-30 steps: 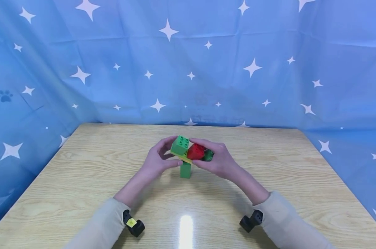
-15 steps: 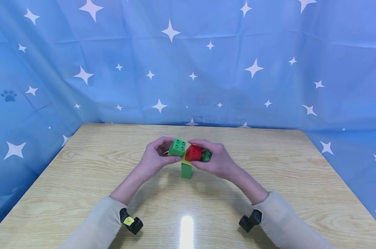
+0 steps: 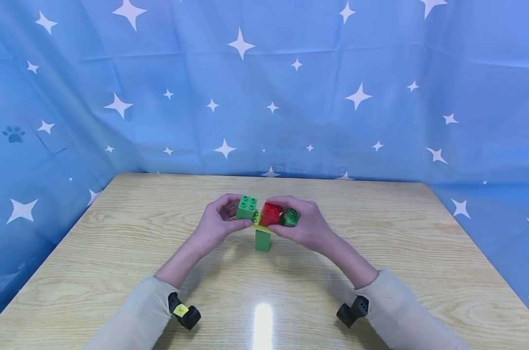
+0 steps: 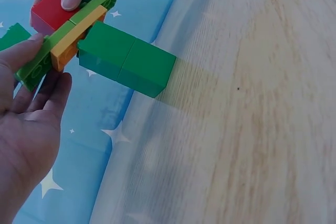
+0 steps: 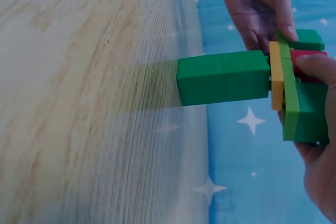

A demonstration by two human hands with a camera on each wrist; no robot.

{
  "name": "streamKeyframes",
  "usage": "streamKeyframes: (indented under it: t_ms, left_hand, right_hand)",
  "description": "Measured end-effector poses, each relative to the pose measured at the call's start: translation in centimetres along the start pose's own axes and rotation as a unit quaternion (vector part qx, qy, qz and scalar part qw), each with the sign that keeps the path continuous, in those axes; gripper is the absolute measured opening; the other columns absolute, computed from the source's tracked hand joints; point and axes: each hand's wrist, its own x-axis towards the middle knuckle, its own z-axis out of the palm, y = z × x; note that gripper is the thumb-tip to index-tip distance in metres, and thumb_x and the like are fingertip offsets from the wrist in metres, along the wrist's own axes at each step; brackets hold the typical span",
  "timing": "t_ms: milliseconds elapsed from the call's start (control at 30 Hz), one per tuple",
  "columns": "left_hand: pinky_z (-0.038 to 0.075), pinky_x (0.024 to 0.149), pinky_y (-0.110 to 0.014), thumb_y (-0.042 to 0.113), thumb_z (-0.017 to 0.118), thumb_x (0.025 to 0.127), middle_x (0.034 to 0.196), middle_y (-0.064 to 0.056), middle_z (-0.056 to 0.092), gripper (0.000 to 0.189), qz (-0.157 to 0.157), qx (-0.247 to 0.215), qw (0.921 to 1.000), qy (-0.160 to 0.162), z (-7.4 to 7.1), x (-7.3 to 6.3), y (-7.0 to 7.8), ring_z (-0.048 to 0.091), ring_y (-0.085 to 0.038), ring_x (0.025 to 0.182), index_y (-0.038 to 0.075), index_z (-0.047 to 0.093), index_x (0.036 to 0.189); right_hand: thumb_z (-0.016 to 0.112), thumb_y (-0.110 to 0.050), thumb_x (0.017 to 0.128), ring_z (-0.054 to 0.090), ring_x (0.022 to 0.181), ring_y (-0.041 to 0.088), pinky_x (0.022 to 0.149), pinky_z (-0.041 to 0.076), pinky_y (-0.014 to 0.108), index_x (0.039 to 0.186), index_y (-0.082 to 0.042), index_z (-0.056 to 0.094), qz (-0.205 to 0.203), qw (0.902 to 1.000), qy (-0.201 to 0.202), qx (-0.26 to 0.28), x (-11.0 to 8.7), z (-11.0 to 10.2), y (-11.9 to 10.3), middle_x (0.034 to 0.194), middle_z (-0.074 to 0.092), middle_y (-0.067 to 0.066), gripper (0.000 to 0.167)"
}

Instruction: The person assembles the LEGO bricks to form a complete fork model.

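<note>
A toy-brick build stands upright on the table, its column of two stacked green bricks [image 4: 126, 59] meeting its own reflection at the base. Across the column's top lie an orange plate [image 5: 276, 77] and lime-green plates [image 4: 71, 35]. On those sit a green brick [image 3: 246, 208] at left, a red brick [image 3: 270, 214] in the middle and a darker green brick [image 3: 290, 218] at right. My left hand [image 3: 217, 219] pinches the plates' left end, thumb in front. My right hand [image 3: 306, 222] grips around the right end, its thumb on the red brick; its palm side is partly hidden.
The wooden table [image 3: 115, 233] spreads around the build. Behind it hangs a blue star-patterned cloth [image 3: 264, 97]. Black wrist cameras [image 3: 188, 316] sit at both pale sleeves [image 3: 133, 311].
The plates have turned from a slant toward level. The left green brick has shifted left and slightly down with my left hand, and a gap shows between it and the red brick.
</note>
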Motion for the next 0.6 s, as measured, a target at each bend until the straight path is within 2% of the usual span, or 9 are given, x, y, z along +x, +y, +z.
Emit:
streamKeyframes:
  t_ms: [200,367,600]
  left_hand:
    - [0.057,0.091,-0.032,-0.003,0.078,0.087,0.128,-0.016,0.065,0.052,-0.007,-0.008,0.9999,-0.005,-0.13,-0.05,-0.24,0.065,-0.029,0.116,0.000,0.057,0.134]
    - [0.056,0.093,-0.032,-0.008,0.077,0.085,0.128,-0.017,0.065,0.053,0.005,-0.019,0.9996,-0.023,-0.14,0.09,-0.43,0.065,-0.030,0.115,-0.002,0.055,0.132]
    - [0.056,0.092,-0.032,-0.007,0.082,0.082,0.122,-0.013,0.066,0.053,0.012,0.028,0.9987,-0.042,0.49,0.49,-0.65,0.066,-0.026,0.108,-0.002,0.059,0.129]
  right_hand:
    - [0.088,0.003,0.076,0.071,0.097,0.022,0.080,0.060,0.039,0.122,-0.002,0.070,-0.003,1.0000,0.006,-0.003,-0.03,0.04,0.05,0.114,0.074,0.009,0.050]
    - [0.088,0.002,0.076,0.072,0.097,0.022,0.080,0.060,0.038,0.122,-0.002,0.071,-0.003,1.0000,0.006,-0.002,-0.08,0.09,-0.10,0.113,0.074,0.009,0.048]
    - [0.089,0.002,0.075,0.073,0.097,0.025,0.077,0.061,0.037,0.121,-0.002,0.073,-0.029,0.9993,0.017,-0.016,-0.12,0.26,-0.03,0.112,0.075,0.011,0.049]
